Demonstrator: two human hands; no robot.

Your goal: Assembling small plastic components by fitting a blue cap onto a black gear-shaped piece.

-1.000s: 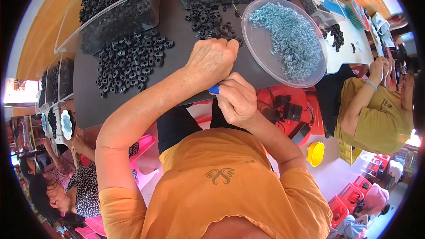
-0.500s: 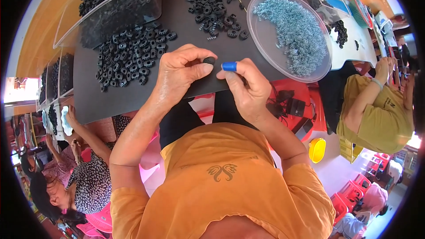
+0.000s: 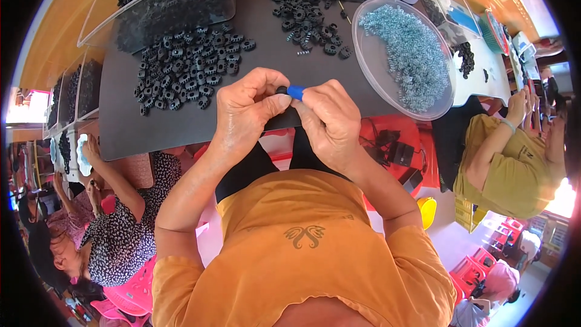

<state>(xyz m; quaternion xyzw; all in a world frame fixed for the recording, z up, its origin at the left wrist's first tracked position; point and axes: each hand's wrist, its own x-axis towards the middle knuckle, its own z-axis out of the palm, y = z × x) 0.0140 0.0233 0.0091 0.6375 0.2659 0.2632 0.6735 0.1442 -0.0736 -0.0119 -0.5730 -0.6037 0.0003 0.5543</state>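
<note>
Over the table's near edge, my left hand (image 3: pixel 243 104) pinches a small black plastic part (image 3: pixel 281 90), which looks like a cord-lock piece, between thumb and fingertips. My right hand (image 3: pixel 330 114) meets it from the right. A blue finger cot (image 3: pixel 295 92) covers its index fingertip and presses against the part, with the thumb closed in below. Whatever those right fingers may hold is hidden. Beyond my left hand lies a loose pile of similar black parts (image 3: pixel 187 66). A round clear tray (image 3: pixel 372 79) of small metal springs (image 3: pixel 411 54) sits to the right.
Clear bins (image 3: pixel 175 9) of black parts stand at the far side. A smaller black pile (image 3: pixel 305 21) and a few loose springs (image 3: pixel 303 53) lie mid-table. Cables and black boxes (image 3: pixel 399 151) rest on a red stool at right. Co-workers sit on both sides.
My right hand has moved left, bringing the blue-capped fingertip from a gap away up against the black part. My left hand keeps its pinch. The whole view has shifted slightly.
</note>
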